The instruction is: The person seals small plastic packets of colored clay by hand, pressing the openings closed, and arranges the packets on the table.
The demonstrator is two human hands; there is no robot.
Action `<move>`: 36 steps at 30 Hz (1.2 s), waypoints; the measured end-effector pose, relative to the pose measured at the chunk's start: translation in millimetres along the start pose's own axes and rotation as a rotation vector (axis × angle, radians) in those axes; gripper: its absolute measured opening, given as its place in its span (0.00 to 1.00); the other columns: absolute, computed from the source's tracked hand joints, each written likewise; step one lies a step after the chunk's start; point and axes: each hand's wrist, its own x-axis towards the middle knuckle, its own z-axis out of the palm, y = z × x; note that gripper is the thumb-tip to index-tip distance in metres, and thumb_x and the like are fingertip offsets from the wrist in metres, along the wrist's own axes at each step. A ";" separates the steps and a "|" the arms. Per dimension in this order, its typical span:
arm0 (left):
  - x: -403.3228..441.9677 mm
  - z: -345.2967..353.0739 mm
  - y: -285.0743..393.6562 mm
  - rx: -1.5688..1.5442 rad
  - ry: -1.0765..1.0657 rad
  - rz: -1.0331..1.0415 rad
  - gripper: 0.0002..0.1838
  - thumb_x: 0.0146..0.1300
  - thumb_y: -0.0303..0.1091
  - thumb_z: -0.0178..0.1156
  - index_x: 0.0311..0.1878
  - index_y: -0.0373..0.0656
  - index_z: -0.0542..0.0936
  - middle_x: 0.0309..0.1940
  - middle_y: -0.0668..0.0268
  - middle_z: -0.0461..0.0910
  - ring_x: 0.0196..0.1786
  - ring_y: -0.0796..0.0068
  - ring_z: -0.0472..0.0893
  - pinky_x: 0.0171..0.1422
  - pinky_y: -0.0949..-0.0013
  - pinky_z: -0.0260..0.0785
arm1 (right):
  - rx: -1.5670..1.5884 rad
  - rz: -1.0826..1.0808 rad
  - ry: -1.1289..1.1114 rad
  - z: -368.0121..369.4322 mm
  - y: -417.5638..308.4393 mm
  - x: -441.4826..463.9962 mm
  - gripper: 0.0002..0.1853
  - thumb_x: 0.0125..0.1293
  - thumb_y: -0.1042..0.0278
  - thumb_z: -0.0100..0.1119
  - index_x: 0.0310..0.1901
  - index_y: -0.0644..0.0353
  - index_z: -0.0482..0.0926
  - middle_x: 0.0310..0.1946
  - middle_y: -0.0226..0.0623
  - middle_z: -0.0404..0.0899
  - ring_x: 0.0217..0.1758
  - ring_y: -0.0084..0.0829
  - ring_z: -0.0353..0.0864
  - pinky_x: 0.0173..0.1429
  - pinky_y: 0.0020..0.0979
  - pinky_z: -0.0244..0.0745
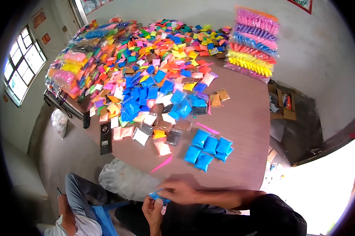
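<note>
Over my lap at the table's front edge, my left hand [152,211] pinches a small blue packet [155,195] between thumb and fingers. My right hand [180,192] reaches across from the right, its fingers closed on the same packet's upper side. A small pinkish-clear bit [163,210] shows just under the left thumb; I cannot make out what it is. On the table ahead lies a group of several blue packets [203,149], apart from both hands. A pink strip [162,163] lies near the table edge, and another pink strip [207,128] is farther back.
A big heap of coloured packets [161,51] covers the back and left of the table [244,114]. Stacked bagged coloured pieces [252,43] stand back right. A black phone-like device [105,138], steel flask [67,104] and clear plastic bag [126,179] are left. Another person [81,200] sits lower left.
</note>
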 end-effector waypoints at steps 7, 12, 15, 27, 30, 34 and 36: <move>-2.2 2.6 8.6 0.020 0.009 -0.033 0.09 0.69 0.32 0.64 0.44 0.36 0.79 0.30 0.71 0.79 0.31 0.84 0.75 0.38 0.78 0.68 | -0.002 0.081 -0.035 -6.6 -15.8 1.9 0.10 0.70 0.71 0.63 0.49 0.66 0.81 0.36 0.35 0.78 0.38 0.25 0.77 0.41 0.29 0.73; -1.0 -2.2 1.4 -0.007 0.006 -0.050 0.09 0.68 0.31 0.63 0.46 0.36 0.79 0.31 0.69 0.81 0.32 0.82 0.77 0.38 0.76 0.72 | -0.057 0.086 -0.104 -4.5 -6.1 1.5 0.11 0.70 0.71 0.63 0.50 0.65 0.81 0.36 0.34 0.79 0.38 0.24 0.77 0.43 0.27 0.73; -2.9 6.6 13.1 -0.166 -0.047 -0.073 0.12 0.67 0.28 0.64 0.51 0.35 0.79 0.37 0.65 0.81 0.36 0.78 0.80 0.40 0.73 0.75 | 0.033 0.095 -0.054 8.0 9.7 -0.3 0.11 0.69 0.71 0.65 0.50 0.65 0.81 0.37 0.33 0.79 0.38 0.23 0.76 0.43 0.26 0.74; -1.6 -3.5 6.6 -0.066 -0.021 -0.081 0.12 0.66 0.28 0.67 0.49 0.35 0.78 0.32 0.65 0.82 0.31 0.78 0.80 0.38 0.75 0.74 | 0.338 0.281 -0.059 8.4 12.2 -2.1 0.14 0.67 0.73 0.67 0.53 0.65 0.82 0.42 0.31 0.82 0.45 0.19 0.79 0.50 0.25 0.76; -1.6 1.2 -0.5 -0.108 -0.035 -0.029 0.16 0.65 0.26 0.67 0.54 0.33 0.77 0.35 0.63 0.83 0.34 0.77 0.81 0.40 0.74 0.76 | 0.128 0.283 -0.023 5.5 15.1 -1.1 0.14 0.67 0.74 0.67 0.53 0.65 0.82 0.42 0.30 0.82 0.47 0.19 0.79 0.51 0.25 0.76; -2.5 0.2 3.7 -0.038 -0.010 -0.118 0.14 0.66 0.25 0.67 0.52 0.33 0.77 0.34 0.63 0.84 0.32 0.78 0.81 0.38 0.75 0.74 | 0.199 0.193 -0.077 7.1 24.6 -3.1 0.15 0.71 0.77 0.61 0.58 0.63 0.80 0.45 0.29 0.81 0.45 0.18 0.79 0.48 0.23 0.76; -2.9 -4.0 2.0 -0.025 -0.008 -0.103 0.14 0.66 0.25 0.67 0.52 0.33 0.77 0.34 0.63 0.84 0.32 0.78 0.81 0.38 0.75 0.74 | 0.179 0.213 -0.096 6.8 24.0 -4.1 0.14 0.71 0.77 0.62 0.56 0.64 0.80 0.46 0.30 0.80 0.45 0.18 0.79 0.49 0.24 0.76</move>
